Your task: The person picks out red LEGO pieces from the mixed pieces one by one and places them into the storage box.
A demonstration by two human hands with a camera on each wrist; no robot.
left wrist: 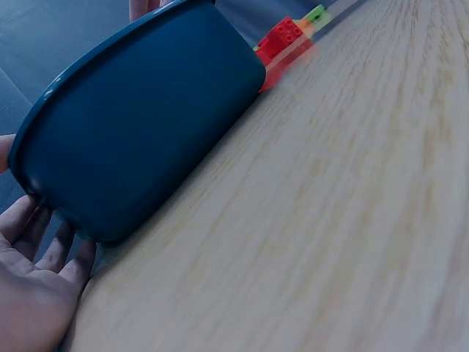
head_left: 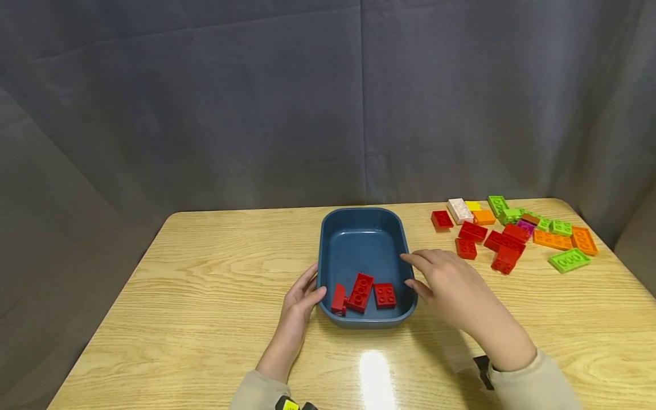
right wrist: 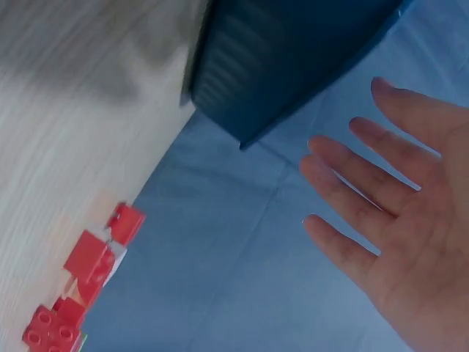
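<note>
A dark blue rectangular bin (head_left: pixel 361 250) stands on the wooden table with three red toy bricks inside at its near end: a 2x4 brick (head_left: pixel 361 292), a square brick (head_left: pixel 384 295) and one on its side (head_left: pixel 339 299). My left hand (head_left: pixel 302 299) grips the bin's left wall, thumb at the rim and fingers against the outside. The left wrist view shows those fingertips (left wrist: pixel 72 242) touching the wall. My right hand (head_left: pixel 453 285) hovers by the bin's right rim and holds nothing. Its fingers are spread and apart from the bin in the right wrist view.
Loose toy bricks lie at the table's back right: several red ones (head_left: pixel 504 259), a white one (head_left: pixel 459 210), and orange (head_left: pixel 552 240), green (head_left: pixel 569 260), yellow and purple ones. A grey curtain (head_left: pixel 277 114) hangs behind the table.
</note>
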